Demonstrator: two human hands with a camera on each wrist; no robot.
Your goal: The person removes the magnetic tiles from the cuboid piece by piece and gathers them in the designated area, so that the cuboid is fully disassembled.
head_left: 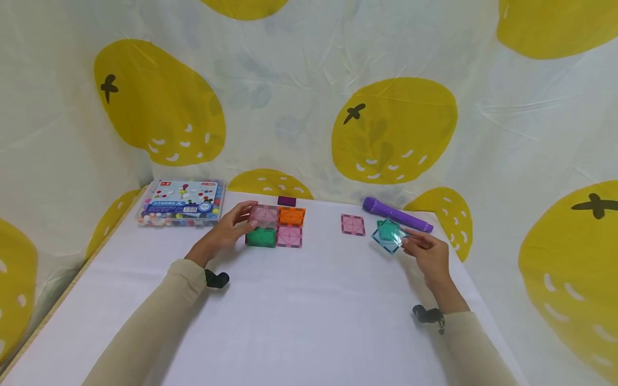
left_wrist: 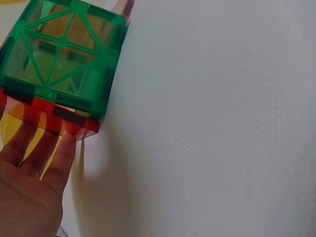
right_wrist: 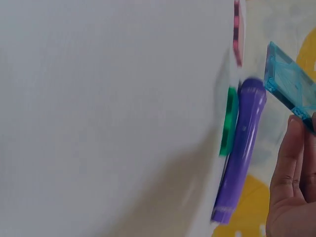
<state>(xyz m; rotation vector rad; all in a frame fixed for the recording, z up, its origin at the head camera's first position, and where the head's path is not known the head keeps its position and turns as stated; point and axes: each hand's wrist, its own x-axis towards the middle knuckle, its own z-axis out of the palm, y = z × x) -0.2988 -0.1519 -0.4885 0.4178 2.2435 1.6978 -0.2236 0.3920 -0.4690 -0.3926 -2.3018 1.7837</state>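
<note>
Pinching a blue tile (head_left: 388,239), right hand (head_left: 429,257) hovers above table (head_left: 309,311).

Table (head_left: 309,311) white. Backdrop cloth (head_left: 309,107) cream with yellow fruit print. Tile cluster (head_left: 275,228): pink, orange, green, pink translucent squares with diagonal ribs. Loose tile (head_left: 353,224) pink; held tile (head_left: 388,236) light blue. Marker (head_left: 397,214) purple. Sleeves (head_left: 145,327) beige.

Blue translucent square tile (head_left: 388,236): pinched in right hand (head_left: 428,256), lifted and tilted, near the table's (head_left: 309,311) far right edge. Tile structure (head_left: 275,225): pink, orange and green translucent squares forming a box, standing near the far edge, left of centre; left hand (head_left: 227,231) touches its pink top panel.
</note>
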